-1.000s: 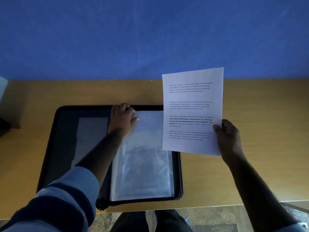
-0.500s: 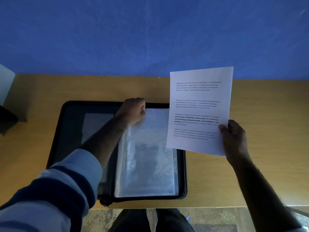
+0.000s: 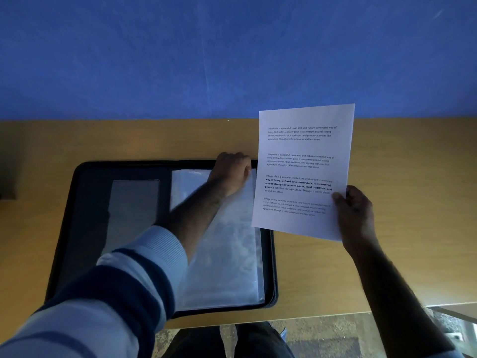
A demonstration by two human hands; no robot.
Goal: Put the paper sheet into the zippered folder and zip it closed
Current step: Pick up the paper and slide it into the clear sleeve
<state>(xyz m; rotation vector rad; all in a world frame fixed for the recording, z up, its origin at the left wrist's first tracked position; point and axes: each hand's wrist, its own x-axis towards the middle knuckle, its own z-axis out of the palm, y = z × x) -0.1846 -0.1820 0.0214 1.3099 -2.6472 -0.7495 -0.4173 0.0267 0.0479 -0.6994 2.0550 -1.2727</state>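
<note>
We are holding the paper sheet in our right hand, thumb and fingers pinching its lower right edge, so the page is rising up and to the left of that grip, its long axis running away from us, clear of the table; our left hand is curled over the top right corner of the clear sleeves, apparently gripping them, though we cannot tell whether a sleeve mouth is being opened. The zippered folder is lying open and flat, left of and below the gripped edge, its long side parallel to the page; the sheet's lower left corner is already overlapping its right border. The left hand is nearer the sleeves; we judge the page needs carrying leftward and down. The print begins "Village life is a peaceful, close-knit, and nature-connected way of living"; we are seeing no brand.
</note>
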